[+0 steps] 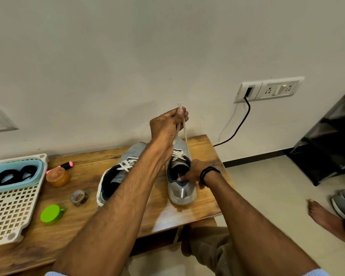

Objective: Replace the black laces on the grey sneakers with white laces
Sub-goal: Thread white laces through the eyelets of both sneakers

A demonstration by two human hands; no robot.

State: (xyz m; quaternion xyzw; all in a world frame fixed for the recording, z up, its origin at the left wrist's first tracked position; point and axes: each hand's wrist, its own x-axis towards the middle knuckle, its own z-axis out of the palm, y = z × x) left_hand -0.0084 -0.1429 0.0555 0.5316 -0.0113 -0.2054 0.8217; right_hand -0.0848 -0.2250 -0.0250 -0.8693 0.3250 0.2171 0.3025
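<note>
Above the right hand point(193, 172), the left hand point(166, 126) was raised, thumb and fingers pinched together on both ends of the white lace point(184, 132). The aglets point(179, 104) poked out just over the fingertips. Both runs went taut, straight down to the top eyelets of the grey sneaker point(180, 194) below it.

My read: evening the two ends and taking slack out of the crossings, hence the high pull.

Right hand was clamped on the heel collar, fingers curled over the edge into the opening. Likely an anchor so the shoe wouldn't lift off the table point(88, 226) under the upward pull.

Just left of the left forearm, and partly hidden by it, lay the second sneaker point(135, 150), white lacing already through. Its ends weren't visible, so can't say whether it was tied.

Well off to the left of both hands, black laces point(12, 175) sat coiled in the blue tub point(16, 186), out of the work area.

Judgement: swap nearly done, with tensioning and the knot left on this shoe. Risk: uneven ends if one run slips in the pinch.
</note>
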